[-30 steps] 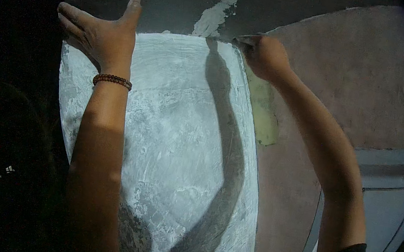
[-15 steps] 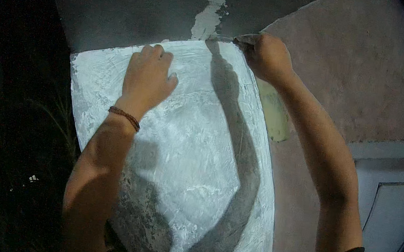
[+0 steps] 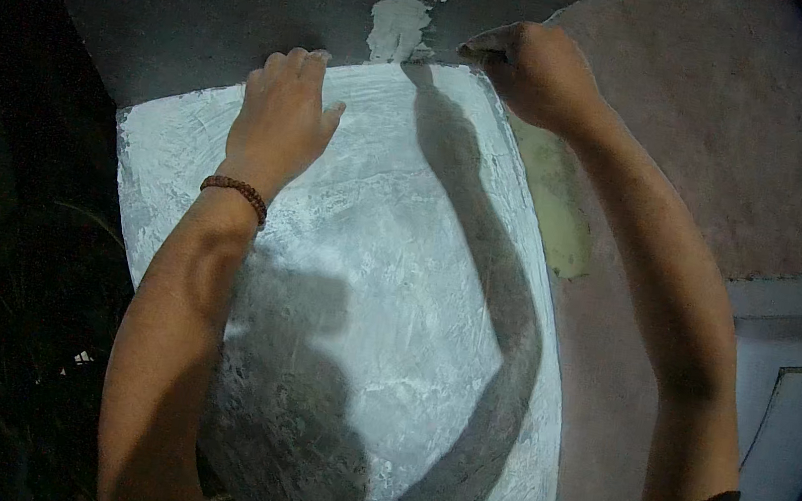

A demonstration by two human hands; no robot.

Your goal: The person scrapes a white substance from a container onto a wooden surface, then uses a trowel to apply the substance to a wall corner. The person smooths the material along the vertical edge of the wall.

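Note:
My left hand (image 3: 282,114) rests on the upper part of a white, plaster-coated wall face (image 3: 421,253). Its fingers reach the top edge, and the thumb stands apart; nothing shows in it. Near the top right corner, my right hand (image 3: 554,81) is closed around a thin, flat, greyish tool (image 3: 486,47), like a scraper. The fist hides most of it, so its exact kind cannot be made out. Its tip points left, close to the line where the white face meets the dark grey surface above (image 3: 211,7).
A rough whitish strip (image 3: 402,10) runs up the dark surface. Right of the white face is a brownish wall (image 3: 714,149) with a yellowish patch (image 3: 556,210), and a pale panel (image 3: 793,399) lower down. Shadows of my head and right arm fall across the plaster. Dark plants stand at left.
My right hand has risen slightly with the tool, its tip lifting off the corner. My left hand has moved up to the top edge, its fingers straighter. The view has shifted a little.

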